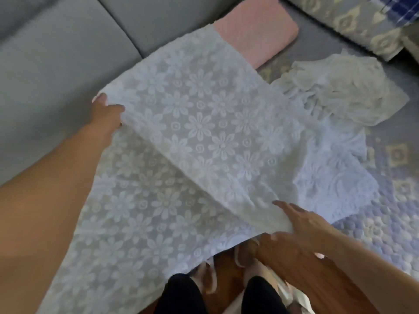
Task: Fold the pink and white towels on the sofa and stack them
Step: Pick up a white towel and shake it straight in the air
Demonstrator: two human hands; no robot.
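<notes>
A large white towel [195, 137] with a raised flower pattern lies spread over the sofa seat, its upper half lifted and doubled over the lower half. My left hand [107, 112] pinches the fold's far left edge. My right hand [292, 223] grips the fold's near right edge, thumb under the cloth. A folded pink towel [256, 32] lies at the back, its near end covered by the white towel. A second white piece [331, 184] sticks out from under the right side.
A crumpled cream cloth [344, 91] lies to the right on the patterned blue sofa cover [390, 214]. Grey backrest cushions [56, 64] stand at the left. A patterned pillow [353, 21] sits at the far right. My legs show at the bottom.
</notes>
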